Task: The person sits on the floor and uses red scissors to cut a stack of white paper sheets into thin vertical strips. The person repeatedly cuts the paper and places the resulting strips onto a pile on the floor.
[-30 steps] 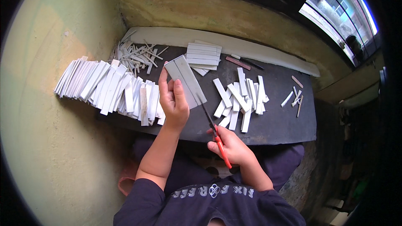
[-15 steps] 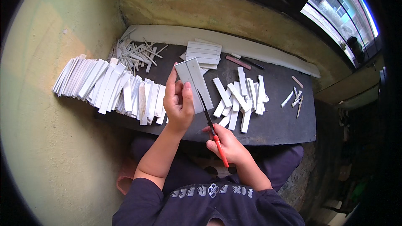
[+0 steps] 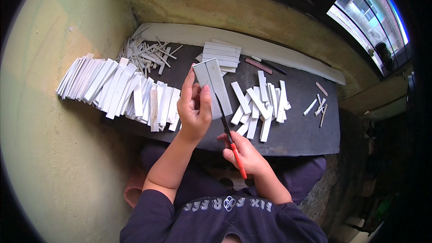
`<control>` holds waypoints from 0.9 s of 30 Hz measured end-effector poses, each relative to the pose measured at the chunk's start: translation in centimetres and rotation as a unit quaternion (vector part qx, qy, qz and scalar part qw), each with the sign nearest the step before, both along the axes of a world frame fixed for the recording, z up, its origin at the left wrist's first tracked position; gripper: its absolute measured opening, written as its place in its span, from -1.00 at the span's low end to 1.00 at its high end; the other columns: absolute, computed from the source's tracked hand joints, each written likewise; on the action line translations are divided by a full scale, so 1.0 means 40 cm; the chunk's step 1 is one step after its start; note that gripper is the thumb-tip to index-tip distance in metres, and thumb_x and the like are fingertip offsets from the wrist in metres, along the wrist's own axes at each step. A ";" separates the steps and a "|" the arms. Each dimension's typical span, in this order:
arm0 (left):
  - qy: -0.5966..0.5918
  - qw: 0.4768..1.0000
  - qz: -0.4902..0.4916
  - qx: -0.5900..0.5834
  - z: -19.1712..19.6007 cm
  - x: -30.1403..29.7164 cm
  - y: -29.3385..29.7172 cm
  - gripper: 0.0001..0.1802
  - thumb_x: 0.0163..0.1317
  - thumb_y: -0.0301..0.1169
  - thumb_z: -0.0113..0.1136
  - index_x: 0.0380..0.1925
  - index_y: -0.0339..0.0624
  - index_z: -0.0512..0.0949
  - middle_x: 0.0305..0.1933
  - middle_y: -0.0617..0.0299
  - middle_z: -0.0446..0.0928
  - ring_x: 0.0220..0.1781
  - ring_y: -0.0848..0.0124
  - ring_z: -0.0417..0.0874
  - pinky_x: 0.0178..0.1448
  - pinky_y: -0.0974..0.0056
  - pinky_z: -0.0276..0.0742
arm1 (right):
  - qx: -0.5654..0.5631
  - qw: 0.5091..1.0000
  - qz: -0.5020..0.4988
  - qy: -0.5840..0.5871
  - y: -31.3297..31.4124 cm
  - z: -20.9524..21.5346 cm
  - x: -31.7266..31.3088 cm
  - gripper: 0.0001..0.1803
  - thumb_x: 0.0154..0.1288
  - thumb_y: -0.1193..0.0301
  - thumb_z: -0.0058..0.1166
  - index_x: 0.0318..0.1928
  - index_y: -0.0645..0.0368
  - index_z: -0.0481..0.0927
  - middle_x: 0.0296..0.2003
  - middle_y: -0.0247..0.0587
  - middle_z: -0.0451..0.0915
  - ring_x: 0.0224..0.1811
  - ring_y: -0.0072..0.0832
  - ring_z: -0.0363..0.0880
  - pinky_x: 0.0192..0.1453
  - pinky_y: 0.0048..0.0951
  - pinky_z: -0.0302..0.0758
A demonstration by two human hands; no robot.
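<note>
— What is the left hand [image 3: 194, 110] gripping?

— A flat, pale grey rectangular strip [image 3: 213, 86], smooth and stiff-looking, pinched between thumb and fingers above the dark worktop [image 3: 301, 128]. Its long axis runs away from the person, far end tipped slightly left.

— And the right hand [image 3: 245, 153]?

— Closed around a red-handled knife [image 3: 230, 137], its dark blade lying along the strip's right edge.

— Any change?

— Half a second ago the strip was lower; it has risen a little. The fanned white strips [image 3: 117, 90] to the left lie as before.
</note>
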State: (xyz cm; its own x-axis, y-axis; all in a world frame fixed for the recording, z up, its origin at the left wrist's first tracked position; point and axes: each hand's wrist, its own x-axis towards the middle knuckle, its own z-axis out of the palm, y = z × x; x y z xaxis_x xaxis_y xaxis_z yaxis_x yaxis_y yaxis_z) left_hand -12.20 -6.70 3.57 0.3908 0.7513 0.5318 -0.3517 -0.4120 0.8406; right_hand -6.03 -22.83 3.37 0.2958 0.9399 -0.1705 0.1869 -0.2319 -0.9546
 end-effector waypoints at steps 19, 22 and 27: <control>0.037 0.999 -0.002 0.008 0.005 -0.002 0.011 -0.52 0.31 -0.49 -0.10 0.22 -0.37 0.15 -0.18 0.16 0.53 -0.27 0.63 0.45 -0.16 0.54 0.31 | 0.004 1.000 -0.009 0.006 0.007 0.001 0.006 -0.39 0.09 0.00 0.14 -0.13 0.33 0.42 -0.47 -0.20 0.44 -0.39 -0.44 0.42 -0.23 -0.43 0.39; -0.010 0.999 0.016 0.028 0.003 0.011 0.013 -0.51 0.27 -0.51 -0.05 0.19 -0.40 0.19 -0.54 0.34 0.37 -0.55 0.69 0.28 -0.46 0.57 0.20 | 0.012 0.999 -0.029 0.007 0.007 -0.018 0.004 -0.40 0.03 0.00 0.19 -0.20 0.32 0.45 -0.54 -0.25 0.43 -0.45 -0.49 0.40 -0.30 -0.45 0.39; 0.010 1.000 0.012 0.018 -0.003 0.004 0.007 -0.52 0.29 -0.51 -0.09 0.20 -0.41 0.15 -0.33 0.20 0.47 -0.34 0.62 0.40 -0.24 0.53 0.28 | 0.010 0.999 -0.033 -0.014 0.008 -0.019 0.010 -0.42 -0.02 -0.01 0.23 -0.27 0.30 0.48 -0.60 -0.28 0.40 -0.51 -0.54 0.37 -0.38 -0.48 0.37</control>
